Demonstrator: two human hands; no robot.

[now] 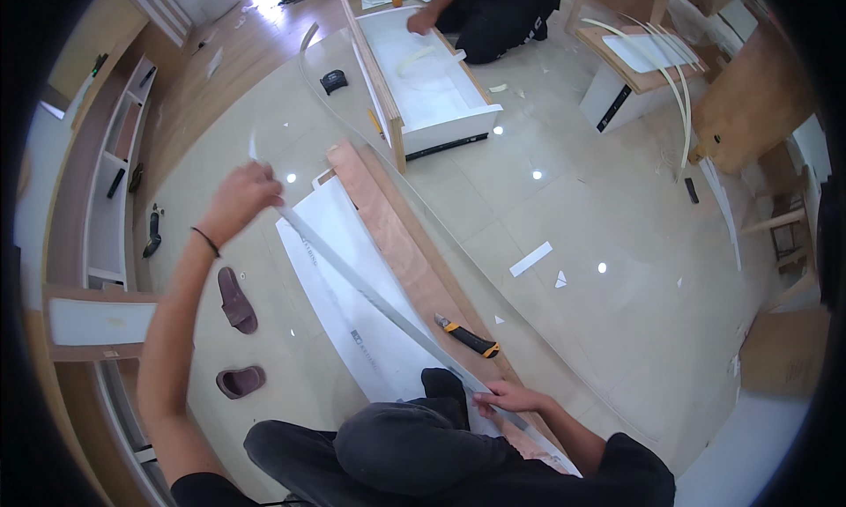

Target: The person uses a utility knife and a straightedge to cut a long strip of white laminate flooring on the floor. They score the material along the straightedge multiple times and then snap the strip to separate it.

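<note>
A long, narrow grey-white strip (370,294) stretches diagonally between my two hands. My left hand (240,197) is raised at the far left, its fingers closed on the strip's upper part; a short end sticks up beyond it, blurred. Nearer my body, my right hand (511,398) grips the lower part beside my foot. Beneath the strip lies a white panel (339,309) with printed film, next to a bare wooden board (388,229). A black-and-yellow utility knife (469,337) rests on the board, just beyond my right hand.
Another long thin strip (423,206) curves across the tiles. Ahead, a person's hand (421,22) is over a white drawer-like box (432,102). A tape measure (333,81), two slippers (236,303) and a power tool (153,232) lie on the floor. Shelving (115,181) stands left.
</note>
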